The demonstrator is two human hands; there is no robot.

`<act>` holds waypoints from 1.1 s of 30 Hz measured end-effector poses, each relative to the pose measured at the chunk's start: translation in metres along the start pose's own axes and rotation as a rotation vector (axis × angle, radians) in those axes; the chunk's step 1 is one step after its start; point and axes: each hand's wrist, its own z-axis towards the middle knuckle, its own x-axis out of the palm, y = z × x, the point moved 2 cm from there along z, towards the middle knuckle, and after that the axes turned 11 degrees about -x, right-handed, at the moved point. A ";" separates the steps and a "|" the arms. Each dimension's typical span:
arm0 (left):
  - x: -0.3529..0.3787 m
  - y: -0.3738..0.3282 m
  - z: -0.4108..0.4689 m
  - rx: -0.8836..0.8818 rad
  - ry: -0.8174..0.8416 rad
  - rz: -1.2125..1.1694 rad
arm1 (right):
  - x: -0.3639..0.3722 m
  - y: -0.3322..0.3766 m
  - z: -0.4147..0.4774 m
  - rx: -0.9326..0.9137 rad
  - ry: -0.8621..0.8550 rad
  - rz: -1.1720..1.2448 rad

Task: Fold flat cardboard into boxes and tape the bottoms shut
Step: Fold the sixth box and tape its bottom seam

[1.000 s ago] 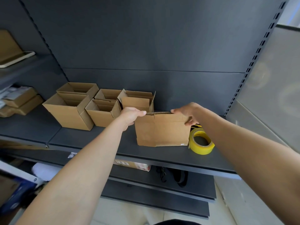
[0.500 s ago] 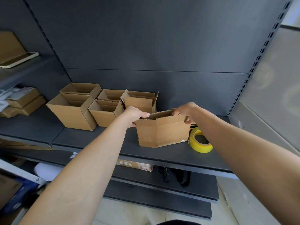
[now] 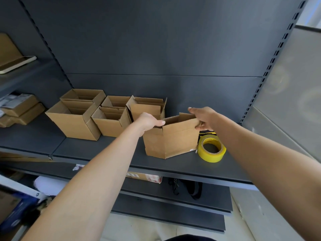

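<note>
Head view: my left hand (image 3: pixel 147 121) grips the top left rim of the half-opened cardboard box (image 3: pixel 172 141), fingers curled over it. My right hand (image 3: pixel 203 117) pinches its top right corner. The box stands near the shelf's (image 3: pixel 104 150) front edge, with the yellow tape roll (image 3: pixel 211 148) just beside it on the right.

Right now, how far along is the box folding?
Five open boxes stand on the shelf; their bottoms are hidden. A sixth box is in hand, half opened, left grip and right grip pinching its top edges. Left to do: square it up and tape its bottom; the tape lies beside it, untouched.
</note>
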 end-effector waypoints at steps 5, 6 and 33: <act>0.003 0.001 0.004 0.084 -0.116 -0.093 | -0.002 -0.012 0.003 0.013 0.036 -0.036; 0.005 0.002 0.006 0.070 -0.144 -0.109 | -0.002 -0.015 0.003 0.015 0.038 -0.037; 0.040 -0.021 0.010 0.490 -0.313 0.300 | -0.028 -0.109 0.015 -0.074 0.362 -1.087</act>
